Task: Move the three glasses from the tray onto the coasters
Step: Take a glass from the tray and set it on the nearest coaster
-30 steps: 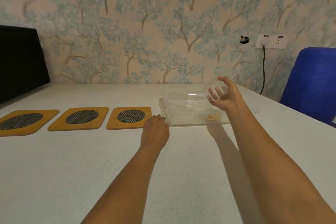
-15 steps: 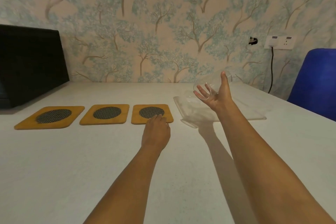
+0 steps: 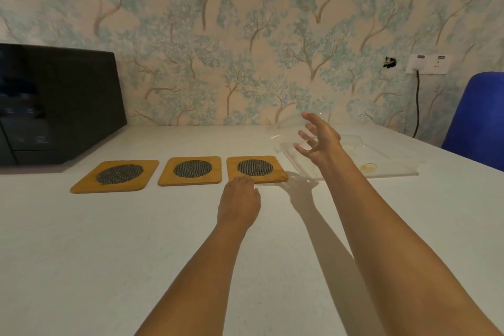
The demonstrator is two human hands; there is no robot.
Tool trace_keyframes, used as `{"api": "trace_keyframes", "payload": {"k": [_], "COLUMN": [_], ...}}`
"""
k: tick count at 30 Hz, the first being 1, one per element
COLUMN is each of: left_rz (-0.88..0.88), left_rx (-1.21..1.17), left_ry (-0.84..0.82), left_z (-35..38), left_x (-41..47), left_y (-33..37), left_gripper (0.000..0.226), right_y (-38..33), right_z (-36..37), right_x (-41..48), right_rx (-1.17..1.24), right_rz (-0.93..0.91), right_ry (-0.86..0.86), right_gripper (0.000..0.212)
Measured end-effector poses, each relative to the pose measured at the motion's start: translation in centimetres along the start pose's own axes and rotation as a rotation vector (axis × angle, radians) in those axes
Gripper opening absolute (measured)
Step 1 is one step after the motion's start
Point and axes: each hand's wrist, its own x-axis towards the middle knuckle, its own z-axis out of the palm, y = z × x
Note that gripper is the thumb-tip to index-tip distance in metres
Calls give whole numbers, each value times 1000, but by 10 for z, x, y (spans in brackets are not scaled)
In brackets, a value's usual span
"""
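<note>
Presumably fragile, slick glass (image 3: 293, 132), tilted in right hand (image 3: 319, 142) grasping its side; left hand (image 3: 238, 203) loosely curled, empty, touching bench.

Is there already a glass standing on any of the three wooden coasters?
No, the three square wooden coasters with round dark mesh centres all lie bare on the white table.

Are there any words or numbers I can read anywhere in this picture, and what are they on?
No text here can be read.
Wall socket: two small blue labels on top, too small and blurred to read.
Black appliance: faint marks on its front, too dark and blurred to read.
Coasters, tray and wallpaper: no writing.
</note>
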Motion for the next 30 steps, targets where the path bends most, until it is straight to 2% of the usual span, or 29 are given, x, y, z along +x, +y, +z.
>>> {"api": "trace_keyframes", "payload": {"k": [4,10,15,21,26,30], "left_rz": [14,15,-16,-32,-52,-64], "left_rx": [1,1,-4,9,16,45], "left_ry": [0,33,31,34,27,-8], "left_z": [0,0,-1,-2,-1,-2], "left_x": [1,1,2,1,2,3], "left_y": [0,2,3,3,4,3], "left_gripper": [41,37,35,35,36,43], "right_y": [10,14,19,27,34,42], "right_z": [17,29,41,49,58,62], "right_x": [-1,-2,3,13,21,26], "right_rx": [-290,-438,-394,-416,-513,-705], "right_rz": [-169,-316,-314,-181,-154,-244], "right_ry": [-31,-71,-154,-261,-244,-177], "right_gripper": [91,74,73,79,77,80]}}
